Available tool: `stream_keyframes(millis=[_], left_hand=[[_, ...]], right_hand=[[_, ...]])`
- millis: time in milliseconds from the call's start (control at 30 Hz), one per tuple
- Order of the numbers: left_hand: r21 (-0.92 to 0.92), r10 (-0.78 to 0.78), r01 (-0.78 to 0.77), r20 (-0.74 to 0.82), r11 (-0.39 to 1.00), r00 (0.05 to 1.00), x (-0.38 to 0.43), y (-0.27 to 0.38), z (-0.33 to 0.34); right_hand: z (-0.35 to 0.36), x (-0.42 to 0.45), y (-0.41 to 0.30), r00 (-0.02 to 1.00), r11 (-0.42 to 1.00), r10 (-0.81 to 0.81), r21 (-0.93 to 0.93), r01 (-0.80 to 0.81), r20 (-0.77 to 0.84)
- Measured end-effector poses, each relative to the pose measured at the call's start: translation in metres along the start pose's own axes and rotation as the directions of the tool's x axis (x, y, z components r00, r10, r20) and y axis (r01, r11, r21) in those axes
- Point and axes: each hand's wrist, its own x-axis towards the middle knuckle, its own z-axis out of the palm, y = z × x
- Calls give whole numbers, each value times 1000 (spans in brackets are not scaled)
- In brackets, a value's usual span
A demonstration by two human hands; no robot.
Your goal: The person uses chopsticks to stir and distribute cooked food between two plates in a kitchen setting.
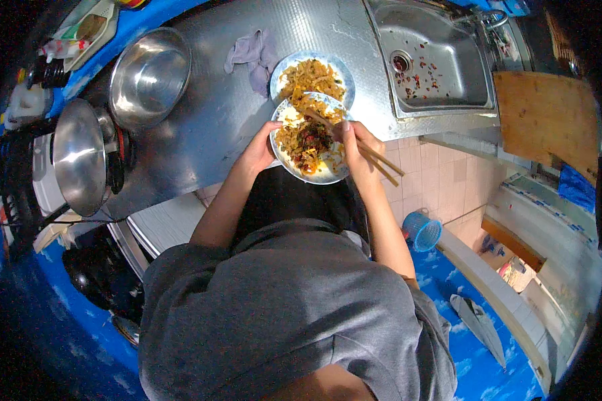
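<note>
My left hand (pixel 262 146) grips the left rim of a patterned plate (pixel 326 176), tilted towards a second plate behind it. Cooked shredded food (pixel 293 145) lies on this near plate, with a dark red and brown heap of seasoning (pixel 315 136) in its middle. Between the fingers of my right hand (pixel 362 143) is a pair of wooden chopsticks (pixel 381 159), their tips in the food at the plate's far side. The far plate (pixel 350 82) stands on the steel counter and bears more of the same shredded food (pixel 313 75). The near plate's far edge overlaps it.
A crumpled purple-grey cloth (pixel 253 52) lies left of the far plate. Two steel bowls (pixel 150 77) (pixel 80 158) stand at the counter's left. Right of the plates is a steel sink (pixel 461 70) with reddish scraps, then a wooden board (pixel 547 120). A blue basket (pixel 424 233) stands below.
</note>
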Motion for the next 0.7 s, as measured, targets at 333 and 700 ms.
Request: stream_keyframes(millis=[333,700], left_hand=[[-6,-85,85,-24,996,996,2,6,-9],[25,-58,58,-6,998,998,-5,10,-6]], right_hand=[[-3,0,16,962,959,167,264,-108,-216],[-3,-10,5,990,995,89,-35,-93,-110]])
